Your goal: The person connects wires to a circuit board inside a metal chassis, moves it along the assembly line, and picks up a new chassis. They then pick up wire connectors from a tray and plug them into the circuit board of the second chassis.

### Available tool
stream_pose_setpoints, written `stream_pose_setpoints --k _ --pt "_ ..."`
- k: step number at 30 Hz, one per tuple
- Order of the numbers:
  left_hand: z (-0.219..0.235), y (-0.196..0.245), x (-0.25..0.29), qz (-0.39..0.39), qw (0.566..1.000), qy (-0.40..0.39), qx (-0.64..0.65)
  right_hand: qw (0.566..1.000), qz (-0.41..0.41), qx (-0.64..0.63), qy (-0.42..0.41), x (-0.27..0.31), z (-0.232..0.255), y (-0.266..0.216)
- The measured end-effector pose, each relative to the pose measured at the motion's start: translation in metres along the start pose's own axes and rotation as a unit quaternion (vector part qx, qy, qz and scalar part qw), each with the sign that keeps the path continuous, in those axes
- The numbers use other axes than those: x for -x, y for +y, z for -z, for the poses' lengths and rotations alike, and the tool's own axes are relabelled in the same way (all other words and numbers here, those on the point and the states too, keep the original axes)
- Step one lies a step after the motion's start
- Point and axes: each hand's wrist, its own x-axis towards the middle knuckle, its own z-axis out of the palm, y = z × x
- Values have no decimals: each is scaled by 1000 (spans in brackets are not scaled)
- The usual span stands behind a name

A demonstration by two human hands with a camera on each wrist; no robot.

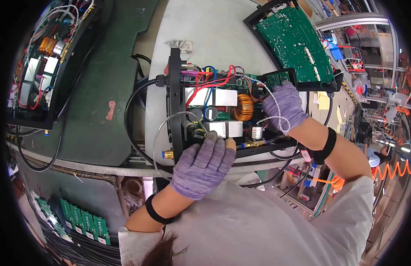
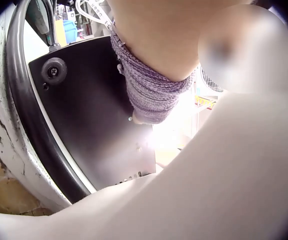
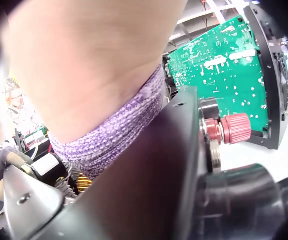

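Note:
An open black device case (image 1: 176, 102) stands on the light worktop, its wiring, white heat sinks (image 1: 225, 97) and copper coil (image 1: 245, 107) showing. My gloved left hand (image 1: 203, 166) holds its near side wall, fingers lying over the rim. In the left wrist view a bare thumb tip sits against the case's black panel (image 2: 84, 105). A clear tube (image 1: 163, 126) loops from beside those fingertips. At the case's right end is my gloved right hand (image 1: 285, 108), beside twisted white wires (image 1: 272, 97); its fingertips are mostly hidden. A red knob (image 3: 236, 128) protrudes from the end panel.
A second case with a green circuit board (image 1: 294, 44) stands behind on the right. Another open case (image 1: 45, 66) sits at the left on the dark green mat (image 1: 99, 93). Black cables (image 1: 130, 115) run along the worktop's near edge. Small green boards (image 1: 85, 221) lie at lower left.

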Motion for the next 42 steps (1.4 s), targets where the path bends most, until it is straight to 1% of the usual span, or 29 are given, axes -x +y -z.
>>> stream_pose_setpoints --k 2,3,6,7,10,11,14,17,18,20,21,22,24,25,26,28,29,30,32,33,36,37,38,39,40,42 --pt "0 -1 1 -6 1000 3 -2 999 14 -4 -32 -7 2 2" --pt "0 0 0 -7 1000 6 -5 999 -26 -27 5 -14 -2 -2" --pt "0 0 -1 -7 1000 5 -6 995 77 33 -48 -16 4 6" --pt "-1 0 0 -6 1000 8 -3 994 79 27 -65 -18 4 6" --pt "-2 0 1 -3 1000 13 7 996 84 15 -34 -13 4 7" --pt "-1 -1 0 -2 1000 15 9 997 72 14 -29 -11 0 5" --pt "1 0 0 6 1000 15 24 998 34 -17 53 1 -9 4" --pt "3 0 -2 10 1000 8 26 999 9 -24 -47 5 8 8" --pt "5 0 -2 7 1000 4 26 998 -4 -47 -31 10 17 13" --pt "6 3 -2 29 999 1 37 995 -40 -92 -2 25 30 28" --pt "6 5 -4 38 998 3 43 988 -33 -121 87 36 24 36" --pt "9 6 -7 45 997 -12 60 977 -30 -190 90 45 22 41" --pt "19 5 -14 57 993 -44 88 939 -21 -329 99 61 19 52" --pt "24 5 -16 64 988 -51 128 903 13 -392 176 67 5 57" --pt "30 2 -21 64 983 -77 153 863 -1 -468 189 71 -2 61" --pt "52 -3 -34 61 968 -134 201 762 -26 -612 209 78 -15 66" --pt "62 -7 -45 43 962 -156 219 759 -30 -628 168 82 -18 71" --pt "72 -10 -59 37 955 -189 224 697 -39 -697 162 84 -22 69" --pt "90 -13 -88 27 939 -254 230 555 -49 -817 149 86 -30 62" --pt "92 -13 -103 -2 943 -258 210 548 -49 -823 145 86 -34 60" --pt "69 -5 -145 -13 940 -248 232 533 -21 -820 206 86 -42 51" --pt "49 -3 -153 -42 942 -245 226 512 -22 -837 193 87 -43 50" --pt "22 -1 -156 -71 942 -242 220 494 -9 -848 193 88 -43 50" --pt "7 1 -163 -101 942 -240 214 475 4 -858 193 88 -44 50" --pt "2 7 -177 -120 927 -316 164 457 18 -868 194 88 -45 51" --pt "-6 19 -196 -154 873 -459 61 442 19 -870 217 86 -52 49"
